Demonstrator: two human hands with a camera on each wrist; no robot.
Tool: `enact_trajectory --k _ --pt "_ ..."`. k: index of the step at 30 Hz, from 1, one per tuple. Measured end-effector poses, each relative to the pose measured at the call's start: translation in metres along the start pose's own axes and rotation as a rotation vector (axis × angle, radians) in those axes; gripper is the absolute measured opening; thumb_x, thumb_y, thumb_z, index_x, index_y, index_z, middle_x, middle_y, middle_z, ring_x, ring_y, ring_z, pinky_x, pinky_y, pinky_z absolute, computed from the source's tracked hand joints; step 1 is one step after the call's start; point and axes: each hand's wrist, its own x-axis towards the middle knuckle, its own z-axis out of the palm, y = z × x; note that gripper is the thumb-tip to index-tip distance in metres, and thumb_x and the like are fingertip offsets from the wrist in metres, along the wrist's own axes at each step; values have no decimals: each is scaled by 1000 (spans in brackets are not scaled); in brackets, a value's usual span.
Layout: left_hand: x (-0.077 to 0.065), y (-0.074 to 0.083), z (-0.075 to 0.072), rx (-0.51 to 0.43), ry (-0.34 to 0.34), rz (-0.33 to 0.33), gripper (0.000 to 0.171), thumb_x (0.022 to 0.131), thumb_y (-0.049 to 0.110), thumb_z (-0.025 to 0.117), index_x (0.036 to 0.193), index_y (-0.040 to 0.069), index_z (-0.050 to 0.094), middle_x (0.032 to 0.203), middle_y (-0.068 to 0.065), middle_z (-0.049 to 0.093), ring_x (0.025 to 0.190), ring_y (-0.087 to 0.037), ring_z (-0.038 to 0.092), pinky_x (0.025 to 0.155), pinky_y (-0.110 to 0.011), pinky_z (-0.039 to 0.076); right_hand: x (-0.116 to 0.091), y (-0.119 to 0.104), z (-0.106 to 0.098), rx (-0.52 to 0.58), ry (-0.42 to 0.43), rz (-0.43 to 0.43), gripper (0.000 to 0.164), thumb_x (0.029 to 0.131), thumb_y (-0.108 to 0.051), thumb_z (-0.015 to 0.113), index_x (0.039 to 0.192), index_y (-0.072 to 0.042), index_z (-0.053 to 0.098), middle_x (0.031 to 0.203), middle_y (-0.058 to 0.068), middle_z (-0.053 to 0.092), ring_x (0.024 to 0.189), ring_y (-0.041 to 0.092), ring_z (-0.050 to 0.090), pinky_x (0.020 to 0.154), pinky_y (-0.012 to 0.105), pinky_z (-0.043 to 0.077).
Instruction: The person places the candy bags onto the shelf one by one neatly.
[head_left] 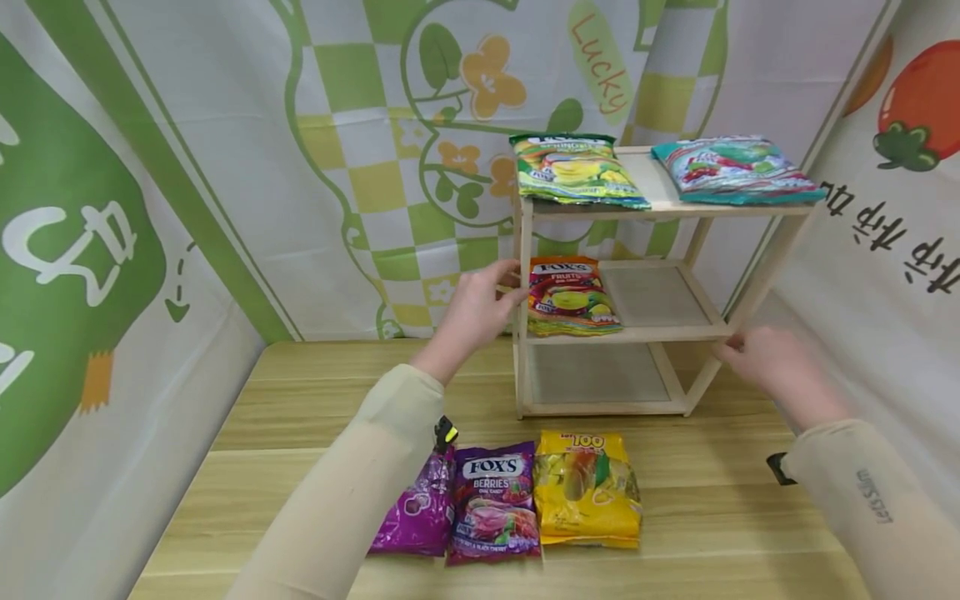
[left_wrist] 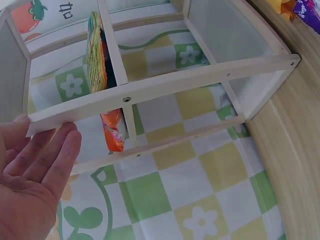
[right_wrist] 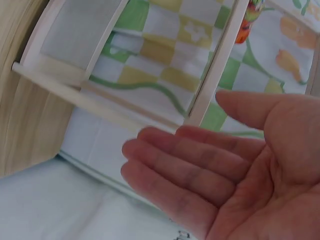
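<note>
A light wooden three-tier shelf [head_left: 626, 335] stands on the table. My left hand [head_left: 480, 304] is at its left front post, and in the left wrist view the thumb and fingers [left_wrist: 62, 145] pinch that post from both sides. My right hand [head_left: 780, 367] is beside the right front post, its fingers extended and palm bare in the right wrist view. An orange Fox's Fruits candy bag [head_left: 570, 296] leans on the middle tier. On the top tier lie a green candy bag [head_left: 573, 171] and a teal one [head_left: 738, 169].
In front of the shelf, a magenta bag [head_left: 420, 508], a purple Fox's Berries bag [head_left: 495, 504] and a yellow bag [head_left: 588, 492] lie side by side on the wooden table [head_left: 315, 417]. My left sleeve partly covers the magenta bag. Printed cloth walls [head_left: 360, 167] enclose the table.
</note>
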Motion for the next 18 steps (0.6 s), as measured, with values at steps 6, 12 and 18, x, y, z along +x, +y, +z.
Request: enact_trajectory --k 6,12,18 --pt "3 1 -1 7 -26 -27 42 102 18 64 141 2 55 125 -12 69 105 -24 70 90 -31 60 2 -27 14 63 -11 -103 59 106 -38 53 136 12 54 132 37 57 116 59 56 95 71 48" --pt "3 0 -2 2 -44 -22 39 103 18 63 139 3 56 123 -10 69 104 -23 70 90 -31 60 1 -56 30 107 -25 -201 53 103 -35 60 134 9 58 125 33 65 110 49 65 90 62 55" --pt "4 -2 -3 -13 -65 -12 36 103 17 63 136 4 57 118 -9 69 102 -22 70 87 -30 60 -2 -77 46 190 -143 -269 51 102 -33 63 136 5 59 120 26 70 104 38 71 85 53 60"
